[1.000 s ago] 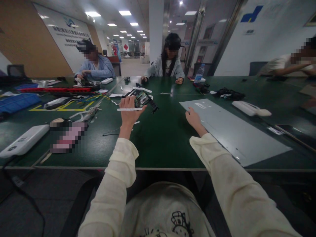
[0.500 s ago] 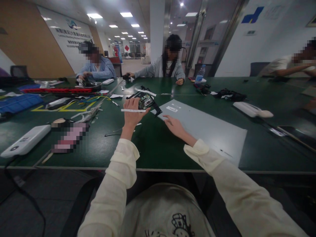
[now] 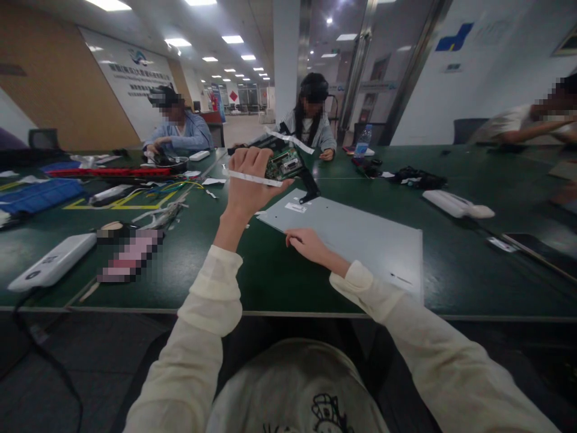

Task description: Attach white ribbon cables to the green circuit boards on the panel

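My left hand (image 3: 252,180) grips a green circuit board (image 3: 283,165) on a black frame, raised above the table. White strips, perhaps flat cables, cross the board and run under my fingers. One black arm of the frame (image 3: 310,183) points down over a flat grey panel (image 3: 360,231). On the panel's near left edge, my right hand (image 3: 306,245) is closed with curled fingers; its exact hold is partly hidden. A small white label (image 3: 295,207) sits near the panel's far left corner.
On the left lie a white power strip (image 3: 54,261), a pink blurred object (image 3: 130,255), cables (image 3: 164,216) and a blue tray (image 3: 45,195). To the right are another white device (image 3: 451,204) and black parts (image 3: 419,176). A water bottle (image 3: 363,143) stands farther back. Other people sit around the table.
My left hand has lifted the circuit board and frame higher. The grey panel has slid left. My right hand has moved left and nearer, its fingers curling at the panel's edge.
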A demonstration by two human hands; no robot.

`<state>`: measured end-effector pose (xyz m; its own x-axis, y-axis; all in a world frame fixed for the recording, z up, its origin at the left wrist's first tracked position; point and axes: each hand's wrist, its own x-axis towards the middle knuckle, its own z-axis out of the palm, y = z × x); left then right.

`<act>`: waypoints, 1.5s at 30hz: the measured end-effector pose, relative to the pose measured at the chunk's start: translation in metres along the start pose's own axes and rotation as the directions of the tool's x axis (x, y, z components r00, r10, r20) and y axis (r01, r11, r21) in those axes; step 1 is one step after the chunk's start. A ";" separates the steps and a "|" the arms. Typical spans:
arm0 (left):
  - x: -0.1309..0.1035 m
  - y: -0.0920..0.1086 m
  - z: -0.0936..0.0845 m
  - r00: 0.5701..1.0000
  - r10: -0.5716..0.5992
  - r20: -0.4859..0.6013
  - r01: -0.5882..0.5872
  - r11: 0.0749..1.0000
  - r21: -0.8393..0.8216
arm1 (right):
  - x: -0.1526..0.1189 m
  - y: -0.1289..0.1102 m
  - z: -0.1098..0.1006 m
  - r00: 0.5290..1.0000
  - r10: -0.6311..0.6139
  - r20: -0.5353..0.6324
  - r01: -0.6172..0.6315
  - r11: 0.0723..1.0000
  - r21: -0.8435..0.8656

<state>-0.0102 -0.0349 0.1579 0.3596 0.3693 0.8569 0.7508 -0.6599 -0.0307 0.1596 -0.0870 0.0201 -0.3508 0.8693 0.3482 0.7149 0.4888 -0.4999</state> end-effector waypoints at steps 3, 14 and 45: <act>0.004 0.004 -0.001 1.000 0.007 -0.002 -0.007 0.999 -0.035 | -0.002 -0.008 0.001 0.998 -0.054 0.039 0.052 0.998 0.044; -0.027 0.011 0.036 0.970 0.093 0.223 -0.057 0.985 -0.163 | -0.014 -0.048 0.013 0.906 -0.396 0.153 0.375 0.915 0.148; -0.082 0.028 0.089 0.875 0.307 0.375 -0.203 0.935 -0.292 | -0.002 0.030 -0.061 0.746 0.665 0.024 -0.411 0.432 0.803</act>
<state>0.0309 -0.0257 0.0410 0.7529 0.3661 0.5469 0.4671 -0.8826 -0.0522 0.2179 -0.0784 0.0528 0.1995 0.9756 -0.0920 -0.0331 -0.0871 -0.9957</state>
